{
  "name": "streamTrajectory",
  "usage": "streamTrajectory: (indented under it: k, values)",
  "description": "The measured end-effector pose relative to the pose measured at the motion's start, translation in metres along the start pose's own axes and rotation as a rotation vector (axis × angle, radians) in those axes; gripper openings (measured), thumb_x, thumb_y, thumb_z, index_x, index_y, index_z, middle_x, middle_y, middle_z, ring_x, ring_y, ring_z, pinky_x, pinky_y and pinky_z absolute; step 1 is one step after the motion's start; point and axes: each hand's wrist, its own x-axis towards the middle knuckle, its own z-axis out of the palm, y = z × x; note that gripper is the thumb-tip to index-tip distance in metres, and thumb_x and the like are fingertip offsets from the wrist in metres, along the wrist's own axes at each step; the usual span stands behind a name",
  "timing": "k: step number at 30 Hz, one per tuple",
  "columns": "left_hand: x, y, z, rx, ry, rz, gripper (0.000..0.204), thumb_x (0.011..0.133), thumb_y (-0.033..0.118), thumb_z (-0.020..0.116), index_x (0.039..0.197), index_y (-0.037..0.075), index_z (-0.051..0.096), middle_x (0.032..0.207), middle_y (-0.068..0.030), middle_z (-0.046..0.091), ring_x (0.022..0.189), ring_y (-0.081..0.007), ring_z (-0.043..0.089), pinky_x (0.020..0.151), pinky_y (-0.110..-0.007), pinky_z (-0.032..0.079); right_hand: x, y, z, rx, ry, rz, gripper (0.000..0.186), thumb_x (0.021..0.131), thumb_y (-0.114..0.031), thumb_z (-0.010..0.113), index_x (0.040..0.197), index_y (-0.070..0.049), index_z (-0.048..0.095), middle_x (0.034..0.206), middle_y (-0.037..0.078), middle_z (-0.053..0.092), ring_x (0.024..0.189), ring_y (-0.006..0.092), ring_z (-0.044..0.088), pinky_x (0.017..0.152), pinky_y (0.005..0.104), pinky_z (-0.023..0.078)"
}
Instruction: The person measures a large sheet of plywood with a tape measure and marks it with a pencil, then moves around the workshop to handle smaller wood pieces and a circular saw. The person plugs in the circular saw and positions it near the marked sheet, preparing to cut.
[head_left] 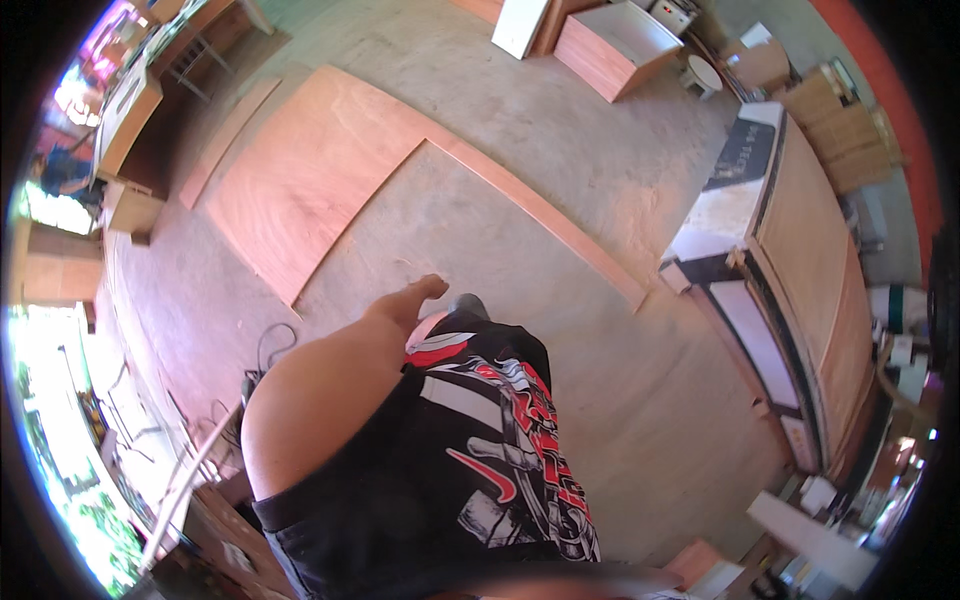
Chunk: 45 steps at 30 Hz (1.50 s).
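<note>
My left arm reaches forward past my black printed shirt [430, 490], and my left hand [430, 287] hangs over the grey concrete floor. From above, mostly the back of that hand shows. Its fingers point down and are foreshortened, so how far they curl is unclear, and no object is visible in it. Ahead of the hand lies a large reddish plywood sheet [310, 170], flat on the floor. A long narrow strip of it runs off to the right, making an L shape. My right hand does not show. A skin-toned blur crosses the bottom edge.
A long wooden cabinet-like frame [820, 270] stands at the right. An open plywood box [610, 60] and a small white stool [702, 76] are at the back. Wooden desks [130, 120] line the far left, with a dark cable [272, 340] near my left arm.
</note>
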Motion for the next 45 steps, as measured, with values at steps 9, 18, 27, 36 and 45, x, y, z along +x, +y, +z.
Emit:
streamTrajectory:
  k: [9,18,27,36,45]
  values:
    - [0.021,0.125,0.031,-0.510,-0.132,0.139,0.054,0.091,0.050,0.046,0.113,0.005,0.065,0.111,-0.0232,0.066,0.099,-0.0400,0.065,0.089,-0.047,0.052,0.142,-0.291,-0.184,0.208,0.273,-0.082,0.046,0.079,-0.056,0.068,0.089,-0.012,0.059,0.073,0.001,0.051,0.069,0.0155,0.051,0.063,0.0360,0.044]
    - [0.190,0.245,-0.110,-0.231,-0.058,-0.006,0.053,0.092,0.049,0.046,0.116,0.005,0.065,0.110,-0.0192,0.067,0.098,-0.0342,0.065,0.085,-0.047,0.051,0.198,-0.493,-0.118,-0.027,-0.007,-0.401,0.046,0.084,-0.050,0.069,0.092,-0.005,0.061,0.071,0.002,0.056,0.057,0.0134,0.053,0.046,0.0277,0.040]
    - [0.332,0.322,-0.217,-0.606,0.241,0.042,0.051,0.094,0.043,0.049,0.100,-0.004,0.066,0.092,-0.0181,0.069,0.086,-0.0276,0.065,0.079,-0.043,0.050,0.246,-0.646,-0.138,0.010,0.031,-0.486,0.043,0.084,-0.045,0.072,0.095,-0.004,0.064,0.074,0.001,0.058,0.059,0.0097,0.054,0.047,0.0260,0.042]
    - [0.404,0.358,-0.172,-0.584,-0.115,-0.477,0.048,0.090,0.045,0.047,0.104,0.002,0.065,0.087,-0.0154,0.067,0.067,-0.0293,0.063,0.059,-0.048,0.050,0.346,-0.913,-0.211,0.025,0.183,-0.757,0.044,0.084,-0.039,0.074,0.098,0.002,0.066,0.082,0.003,0.059,0.075,0.0116,0.053,0.069,0.0271,0.044]
    - [0.516,0.537,-0.254,-0.814,0.151,-0.239,0.045,0.094,0.039,0.052,0.116,0.002,0.066,0.098,-0.0106,0.069,0.085,-0.0213,0.065,0.076,-0.036,0.051,0.433,-1.103,-0.323,-0.133,0.578,-0.933,0.058,0.081,-0.046,0.075,0.105,0.005,0.064,0.093,0.014,0.065,0.086,0.0231,0.061,0.078,0.0349,0.048]
